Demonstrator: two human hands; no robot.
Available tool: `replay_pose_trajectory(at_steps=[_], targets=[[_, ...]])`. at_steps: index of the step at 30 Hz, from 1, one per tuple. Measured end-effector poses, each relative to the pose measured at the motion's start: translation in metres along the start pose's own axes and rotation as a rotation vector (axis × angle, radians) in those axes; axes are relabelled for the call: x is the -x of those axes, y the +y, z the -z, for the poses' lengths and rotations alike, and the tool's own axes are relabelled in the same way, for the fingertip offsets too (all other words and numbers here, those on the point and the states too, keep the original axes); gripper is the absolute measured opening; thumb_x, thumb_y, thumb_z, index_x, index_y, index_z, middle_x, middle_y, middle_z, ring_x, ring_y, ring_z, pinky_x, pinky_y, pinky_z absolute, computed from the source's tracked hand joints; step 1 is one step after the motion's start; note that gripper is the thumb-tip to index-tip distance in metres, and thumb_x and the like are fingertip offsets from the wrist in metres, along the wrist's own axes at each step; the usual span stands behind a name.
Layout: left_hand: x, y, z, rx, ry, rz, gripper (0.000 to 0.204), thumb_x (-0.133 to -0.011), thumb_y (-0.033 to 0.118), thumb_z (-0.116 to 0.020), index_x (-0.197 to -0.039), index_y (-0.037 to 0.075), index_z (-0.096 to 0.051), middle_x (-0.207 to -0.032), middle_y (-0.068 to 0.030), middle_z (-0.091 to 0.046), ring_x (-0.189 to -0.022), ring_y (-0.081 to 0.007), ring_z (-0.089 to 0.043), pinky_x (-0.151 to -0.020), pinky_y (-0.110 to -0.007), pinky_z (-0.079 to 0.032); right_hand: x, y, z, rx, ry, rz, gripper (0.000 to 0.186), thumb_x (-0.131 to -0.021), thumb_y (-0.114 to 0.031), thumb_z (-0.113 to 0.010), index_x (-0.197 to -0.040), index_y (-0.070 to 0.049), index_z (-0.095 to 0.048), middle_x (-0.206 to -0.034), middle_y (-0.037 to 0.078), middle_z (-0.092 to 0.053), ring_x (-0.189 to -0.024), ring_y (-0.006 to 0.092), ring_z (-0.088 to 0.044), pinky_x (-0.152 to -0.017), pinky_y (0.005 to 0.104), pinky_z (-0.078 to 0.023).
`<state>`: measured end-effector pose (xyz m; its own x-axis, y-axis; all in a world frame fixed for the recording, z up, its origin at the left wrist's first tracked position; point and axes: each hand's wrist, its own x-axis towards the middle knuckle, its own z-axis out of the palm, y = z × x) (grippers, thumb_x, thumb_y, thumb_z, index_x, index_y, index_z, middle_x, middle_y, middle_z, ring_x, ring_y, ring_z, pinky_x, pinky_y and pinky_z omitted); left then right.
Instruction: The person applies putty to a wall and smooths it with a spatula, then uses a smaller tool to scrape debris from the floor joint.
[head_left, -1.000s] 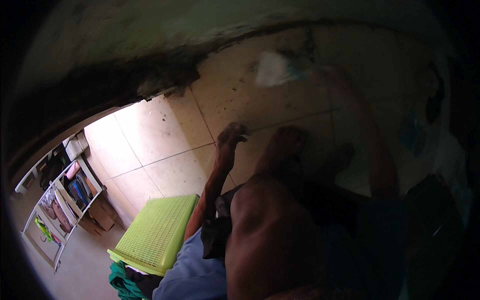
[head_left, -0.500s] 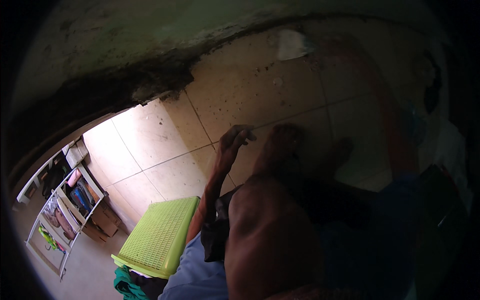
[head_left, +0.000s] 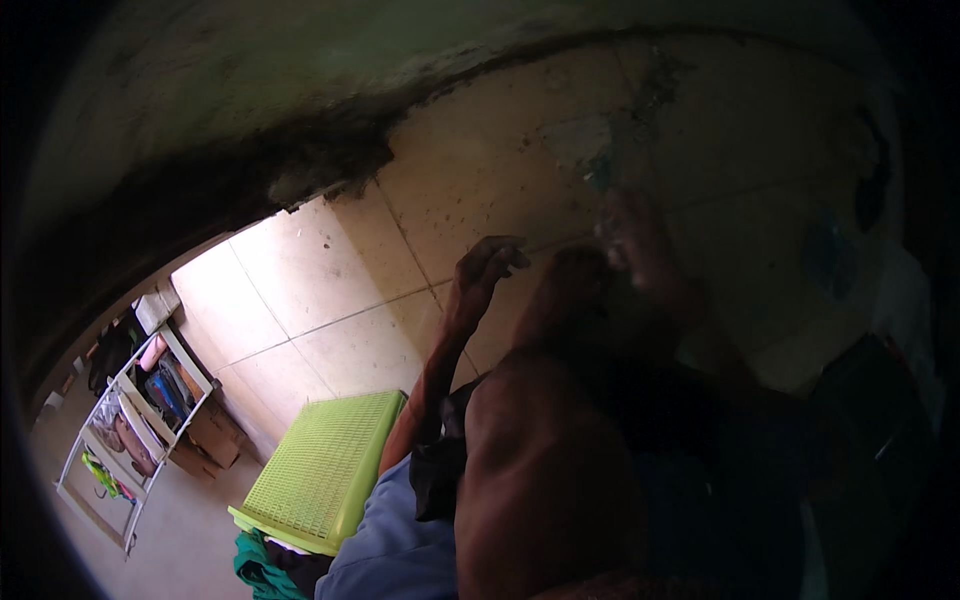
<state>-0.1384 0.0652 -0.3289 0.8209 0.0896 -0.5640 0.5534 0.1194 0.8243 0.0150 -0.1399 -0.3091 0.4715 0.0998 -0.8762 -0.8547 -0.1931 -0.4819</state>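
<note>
"Where is the pale flat tool (head_left: 580, 138)?"

"On the far side, just past the right hand (head_left: 645, 245). The hand is dim and blurry, but its fingers grip the tool's blue-green handle (head_left: 598, 172). I can't tell if the tool touches the floor (head_left: 520, 195)."

"And the left hand (head_left: 485, 262)?"

"Holding nothing — its fingers curl loosely, just left of a bare foot (head_left: 562, 285)."

"Can you read any words?"

"No. The things on the white rack (head_left: 188, 348), far over on the left, are too small for me to read."

"What edges do you see?"

"The bottom of the wall (head_left: 220, 90) is dark and ragged. It bends across the far side. Thin lines run between the floor tiles."

"Is there room to move?"

"Yes — tiles with dark specks lie between the left hand and the wall. More tiles go left, into bright light. On the near left, a green basket (head_left: 325, 465) sits beside the left arm, with green cloth (head_left: 262, 570) at its near end."
</note>
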Motion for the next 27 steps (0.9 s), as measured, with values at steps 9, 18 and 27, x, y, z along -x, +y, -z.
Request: replay_pose_trajectory(at_steps=[9,18,27], targets=[[-0.02,-0.002,-0.002,-0.005,0.032,-0.026,0.03,-0.1,0.024,-0.053,-0.113,-0.001,-0.062,-0.093,-0.0077,-0.066,-0.088,-0.0166,-0.061,-0.077,-0.031,-0.05,-0.005,-0.006,-0.04,-0.136,0.057,0.07,0.031,-0.097,-0.039,-0.054,-0.077,-0.016,-0.05,-0.056,-0.004,-0.046,-0.039,0.0049,-0.035,-0.036,0.0234,-0.024],[-0.011,0.001,-0.004,0.021,0.066,0.017,0.03,-0.1,0.023,-0.052,-0.116,-0.001,-0.061,-0.095,-0.0076,-0.066,-0.089,-0.0154,-0.061,-0.077,-0.031,-0.05,0.004,-0.01,-0.042,-0.119,0.039,0.141,0.031,-0.097,-0.039,-0.053,-0.076,-0.016,-0.051,-0.058,-0.004,-0.048,-0.04,0.006,-0.038,-0.036,0.0245,-0.025],[-0.017,-0.008,-0.006,0.035,0.045,-0.007,0.032,-0.101,0.026,-0.051,-0.117,0.0,-0.061,-0.097,-0.0083,-0.068,-0.091,-0.0161,-0.062,-0.079,-0.031,-0.048,-0.02,-0.006,-0.043,-0.087,0.035,0.297,0.035,-0.094,-0.047,-0.057,-0.077,-0.017,-0.051,-0.06,-0.005,-0.049,-0.041,0.0055,-0.037,-0.037,0.0241,-0.025]])
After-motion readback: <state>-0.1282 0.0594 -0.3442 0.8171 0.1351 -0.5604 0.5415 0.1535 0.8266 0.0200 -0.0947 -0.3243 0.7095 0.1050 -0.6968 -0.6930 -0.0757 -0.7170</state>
